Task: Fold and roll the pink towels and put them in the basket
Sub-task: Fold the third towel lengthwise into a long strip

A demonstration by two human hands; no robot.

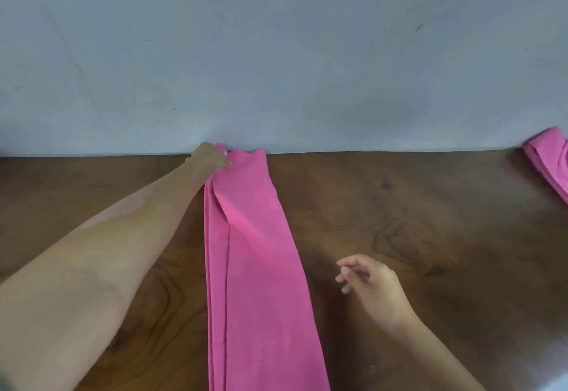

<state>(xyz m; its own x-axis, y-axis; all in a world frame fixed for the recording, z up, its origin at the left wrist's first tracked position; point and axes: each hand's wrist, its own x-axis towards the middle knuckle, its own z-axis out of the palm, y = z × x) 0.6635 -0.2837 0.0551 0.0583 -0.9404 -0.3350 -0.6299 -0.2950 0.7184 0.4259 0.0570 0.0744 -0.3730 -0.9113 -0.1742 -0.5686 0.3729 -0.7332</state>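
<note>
Folded pink towel (258, 267) lies as a long strip on my wooden table (430, 237).

Its long axis runs from me to the wall (276, 52). My left hand (209, 158) pinches its far left corner; my right hand (368, 283) hovers relaxed just beside its right edge, over bare wood. Another towel (550, 160) lies far right.

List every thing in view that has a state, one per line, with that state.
Pink towel: folded lengthwise into a long strip, flat on the table, far end at the wall.
Second pink towel: bunched at the table's right edge, partly out of frame.
Left hand: grips the strip's far left corner.
Right hand: hovers right of the strip, fingers loosely curled, holding nothing.
Table: bears both towels.
</note>
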